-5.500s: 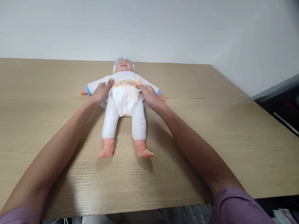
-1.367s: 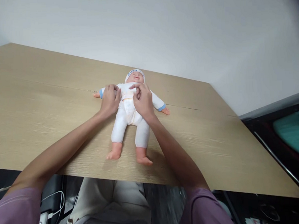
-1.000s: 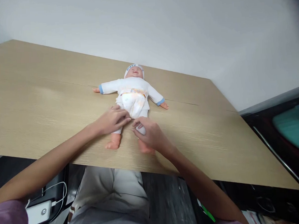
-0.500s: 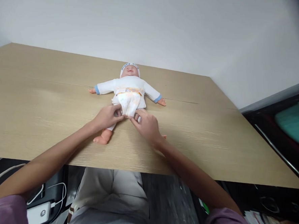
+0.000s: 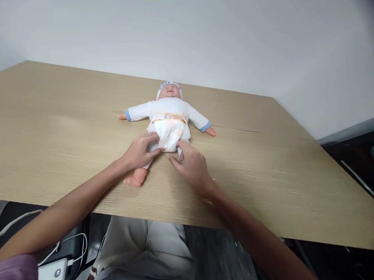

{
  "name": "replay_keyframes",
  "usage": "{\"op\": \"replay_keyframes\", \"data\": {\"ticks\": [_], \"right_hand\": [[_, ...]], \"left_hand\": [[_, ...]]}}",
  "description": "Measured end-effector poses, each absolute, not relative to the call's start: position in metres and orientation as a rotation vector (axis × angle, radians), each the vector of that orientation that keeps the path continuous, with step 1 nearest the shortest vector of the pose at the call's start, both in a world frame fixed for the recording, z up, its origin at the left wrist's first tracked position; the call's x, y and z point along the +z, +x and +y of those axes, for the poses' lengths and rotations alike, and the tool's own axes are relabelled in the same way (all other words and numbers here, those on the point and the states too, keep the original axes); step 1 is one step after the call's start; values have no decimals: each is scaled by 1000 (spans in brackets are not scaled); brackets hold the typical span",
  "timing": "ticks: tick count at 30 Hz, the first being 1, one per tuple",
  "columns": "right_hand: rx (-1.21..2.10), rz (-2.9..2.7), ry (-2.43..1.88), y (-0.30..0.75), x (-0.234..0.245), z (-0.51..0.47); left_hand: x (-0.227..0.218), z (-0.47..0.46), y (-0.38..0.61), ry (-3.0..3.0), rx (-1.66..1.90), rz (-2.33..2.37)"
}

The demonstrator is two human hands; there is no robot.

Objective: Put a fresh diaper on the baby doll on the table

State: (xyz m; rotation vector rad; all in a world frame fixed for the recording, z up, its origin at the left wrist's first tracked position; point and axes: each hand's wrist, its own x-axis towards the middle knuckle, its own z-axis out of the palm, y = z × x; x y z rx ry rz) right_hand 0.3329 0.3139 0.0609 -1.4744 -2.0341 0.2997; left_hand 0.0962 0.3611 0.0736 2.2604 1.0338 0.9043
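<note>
A baby doll point(image 5: 169, 105) lies on its back with its head toward the wall, in a white top with blue cuffs and a printed white cap. Around its hips is a white diaper point(image 5: 170, 134) with an orange patterned waistband. My left hand point(image 5: 141, 150) grips the diaper's lower left edge beside the leg, thumb at the crotch and fingers higher up. My right hand point(image 5: 192, 163) rests by the other leg opening, index finger at the diaper's edge, thumb held apart from it. Its other fingers are partly hidden. My right arm mostly covers the doll's foot on that side.
The wooden table point(image 5: 63, 143) runs back to a pale wall point(image 5: 167, 31). Below its front edge on the left, a white power bank point(image 5: 52, 275) with a cable lies on a black seat. A dark object with a shiny edge point(image 5: 363, 180) stands at the right.
My right thumb has come away from the diaper's crotch, where both thumbs were close together. My hands are now farther apart. The whole view has shifted slightly.
</note>
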Motion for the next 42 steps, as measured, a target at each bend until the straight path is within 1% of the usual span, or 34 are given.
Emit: {"op": "replay_keyframes", "data": {"ticks": [3,7,13,21,23,27,29,31,37,42], "right_hand": [[380,-1925,-1511,329,60,316],[506,-1712,-1471,331,62,319],[447,-1677,-1487,344,70,318],[500,-1842,-1471,341,77,320],[580,-1812,-1458,337,77,321],[861,-1598,-1449,332,77,321],[931,-1539,-1417,332,76,321],[921,-1536,-1406,331,75,320],[703,-1619,-1435,330,69,322],[794,-1565,-1381,332,61,328]], "left_hand": [[74,360,97,2128,884,1108],[66,364,96,1828,1006,1128],[58,367,94,1538,1104,1221],[77,366,89,1779,859,1231],[80,369,87,1700,809,1169],[80,372,83,1451,787,1006],[80,371,83,1386,785,982],[81,369,85,1386,805,987],[88,365,88,1596,801,1090],[86,365,88,1545,791,1073]]}}
